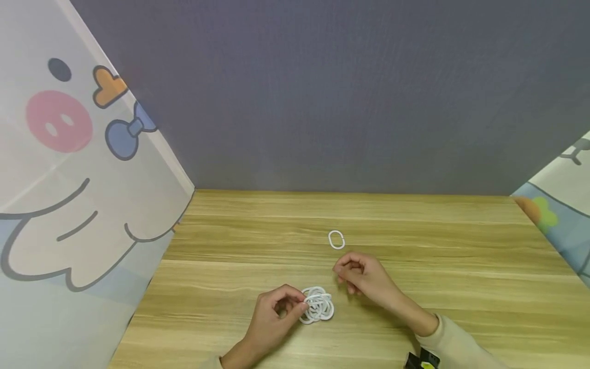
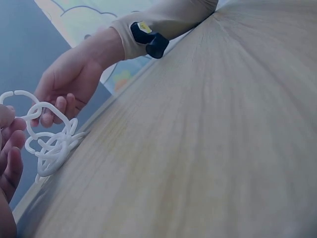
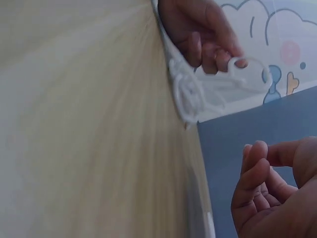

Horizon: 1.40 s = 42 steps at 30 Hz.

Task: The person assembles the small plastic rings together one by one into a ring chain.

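Note:
My left hand (image 1: 276,315) pinches one white plastic ring (image 2: 24,93) between thumb and index finger. That oval ring has a small split and hooks into others, forming a chain whose remaining links lie heaped in a pile (image 1: 318,307) on the wooden table. To the right of the pile and slightly above the tabletop is my right hand (image 1: 364,279), its fingers loosely curled around nothing. A single loose ring (image 1: 336,239) lies flat just beyond the right fingertips. In the right wrist view the thumb and index finger (image 3: 257,173) of that hand come close together.
The wooden table (image 1: 461,256) meets a grey-blue panel (image 1: 345,102) along its back edge. Panels with cartoon prints (image 1: 92,179) flank it at the left and right. A small black device with a yellow mark (image 1: 421,360) is strapped at my right sleeve.

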Motion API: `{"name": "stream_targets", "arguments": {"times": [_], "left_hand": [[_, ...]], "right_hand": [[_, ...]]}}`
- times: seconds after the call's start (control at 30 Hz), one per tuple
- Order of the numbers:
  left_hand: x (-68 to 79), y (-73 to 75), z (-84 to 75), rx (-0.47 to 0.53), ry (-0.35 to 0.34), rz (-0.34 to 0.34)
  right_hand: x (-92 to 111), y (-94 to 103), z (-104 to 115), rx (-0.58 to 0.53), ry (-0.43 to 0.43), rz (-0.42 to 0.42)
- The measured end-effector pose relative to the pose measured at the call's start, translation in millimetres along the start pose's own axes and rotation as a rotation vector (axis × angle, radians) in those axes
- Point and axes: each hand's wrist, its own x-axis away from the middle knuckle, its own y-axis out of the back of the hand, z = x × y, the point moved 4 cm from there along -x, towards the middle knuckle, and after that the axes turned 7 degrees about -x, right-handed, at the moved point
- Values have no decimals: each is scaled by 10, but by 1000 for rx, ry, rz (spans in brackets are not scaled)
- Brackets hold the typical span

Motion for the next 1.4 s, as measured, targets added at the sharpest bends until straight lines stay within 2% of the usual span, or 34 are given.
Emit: {"name": "stream_targets", "arguments": {"times": [0.33,0.6,0.97,1.23,1.4], "left_hand": [[8,1,7,-8,23,-11],[3,1,8,-11,5,-9],[6,1,18,5,3,2],[4,-2,12,-2,2,-3],[5,-4,15,-4,5,-6]], "right_hand": [[-136,111,-87,18,26,-111],[-228,190,-151,19,31,-182],[-273,182,-230,80,62,-165],[-290,175,-247,282,108,-150],[-280,168,-243,293,124,-125]]}}
